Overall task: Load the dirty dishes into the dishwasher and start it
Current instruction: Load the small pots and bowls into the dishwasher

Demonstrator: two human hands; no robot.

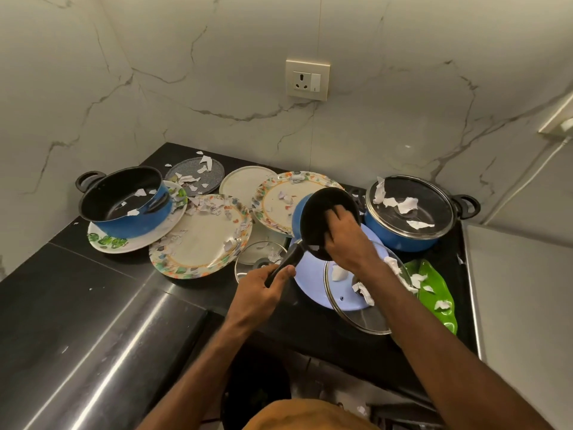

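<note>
My left hand point(266, 285) grips the black handle of a small blue saucepan point(313, 218), tilted on its side above the counter with its black inside facing me. My right hand point(347, 237) reaches into the pan, fingers curled against its inner wall; what they hold is hidden. Below the pan lies a light blue plate point(310, 280) with a glass lid point(362, 305) on it, both strewn with white paper scraps. The dishwasher is out of sight.
On the black counter point(93, 274): a blue pot point(124, 203) tilted on a plate at left, several floral plates point(201, 237), a lidded blue pot point(409, 218) at right, a green leaf dish point(437, 293), a small glass lid point(260, 259). A dark bin point(254, 386) stands below.
</note>
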